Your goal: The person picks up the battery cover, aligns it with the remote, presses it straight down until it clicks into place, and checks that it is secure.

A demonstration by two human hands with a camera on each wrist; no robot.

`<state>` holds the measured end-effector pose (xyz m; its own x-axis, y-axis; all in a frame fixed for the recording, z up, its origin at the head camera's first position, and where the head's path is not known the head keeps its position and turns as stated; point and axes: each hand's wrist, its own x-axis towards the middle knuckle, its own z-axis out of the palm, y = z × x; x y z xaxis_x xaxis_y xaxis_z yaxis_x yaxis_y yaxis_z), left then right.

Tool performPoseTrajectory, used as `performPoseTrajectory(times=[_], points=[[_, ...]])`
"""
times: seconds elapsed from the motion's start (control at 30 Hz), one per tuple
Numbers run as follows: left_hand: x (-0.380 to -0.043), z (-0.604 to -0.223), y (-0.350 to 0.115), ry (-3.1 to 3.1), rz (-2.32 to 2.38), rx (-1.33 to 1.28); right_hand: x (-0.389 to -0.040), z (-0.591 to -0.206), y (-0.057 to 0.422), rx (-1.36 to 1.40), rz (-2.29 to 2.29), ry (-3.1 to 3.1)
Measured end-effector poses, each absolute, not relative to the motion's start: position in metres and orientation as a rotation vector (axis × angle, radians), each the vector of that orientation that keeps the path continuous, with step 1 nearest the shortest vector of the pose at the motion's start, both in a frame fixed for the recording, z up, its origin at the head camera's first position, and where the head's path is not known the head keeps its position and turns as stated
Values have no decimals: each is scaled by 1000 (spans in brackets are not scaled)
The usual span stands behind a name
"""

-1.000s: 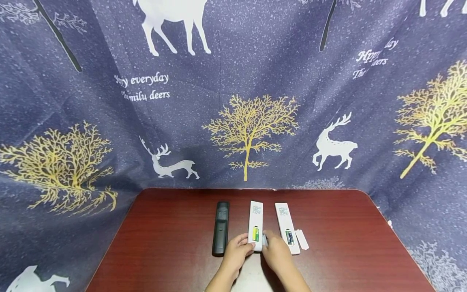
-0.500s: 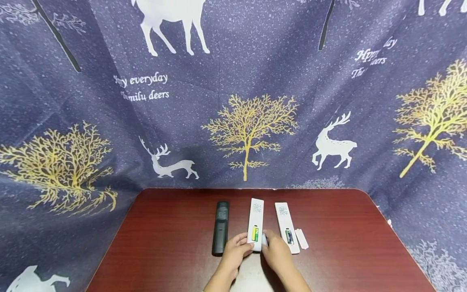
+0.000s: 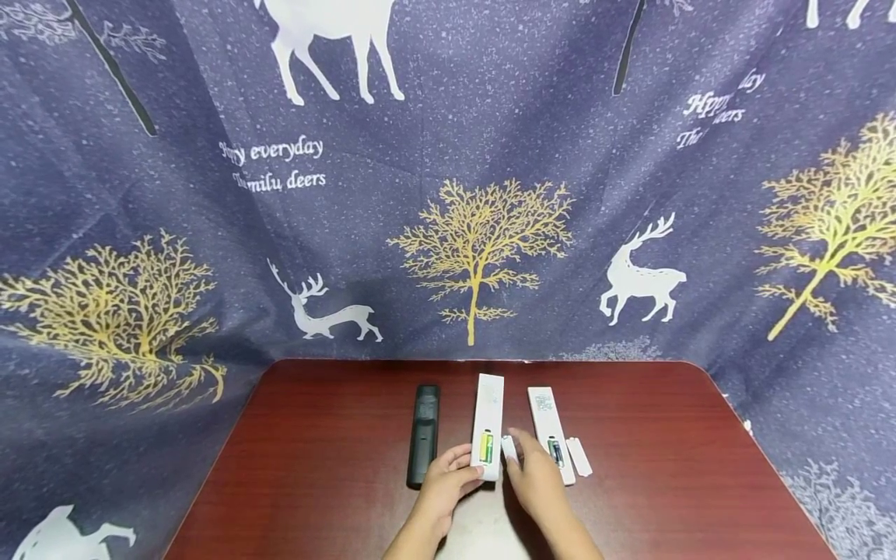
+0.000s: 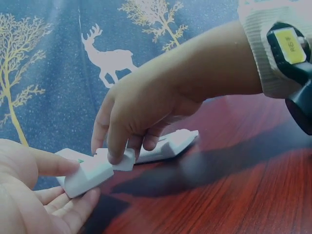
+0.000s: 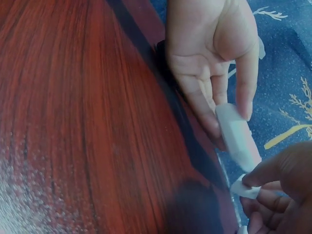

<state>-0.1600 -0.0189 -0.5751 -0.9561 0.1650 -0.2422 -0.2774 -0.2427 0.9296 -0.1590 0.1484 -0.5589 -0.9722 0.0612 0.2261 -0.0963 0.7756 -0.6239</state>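
My left hand grips the near end of a white remote control, thumb on top and fingers beneath. The remote lies back side up, its battery compartment uncovered and a yellow-green battery showing inside. Between the thumb and fingers of my right hand is a small white battery cover, just right of the remote. In the left wrist view, the cover overlaps the remote's edge. The right wrist view shows the cover pinched close to the remote's end.
A black remote lies left of the held one. To the right lies a second white remote, its compartment uncovered with a dark battery, and a loose white cover beside it. A patterned curtain hangs behind the reddish-brown table.
The held remote has shifted slightly left and its far end farther up in the head view. The right hand's cover now shows more fully, a little apart from the remote's side.
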Motion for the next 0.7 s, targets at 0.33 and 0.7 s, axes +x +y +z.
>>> performPoseTrajectory(times=[0.33,0.7], points=[[-153,-565,-23,1688,2290,-103,-157,-553,147,29,1303,-2701],[-145,-563,-27,1630,2335,-89,-155,-552,143,72,1269,-2673]])
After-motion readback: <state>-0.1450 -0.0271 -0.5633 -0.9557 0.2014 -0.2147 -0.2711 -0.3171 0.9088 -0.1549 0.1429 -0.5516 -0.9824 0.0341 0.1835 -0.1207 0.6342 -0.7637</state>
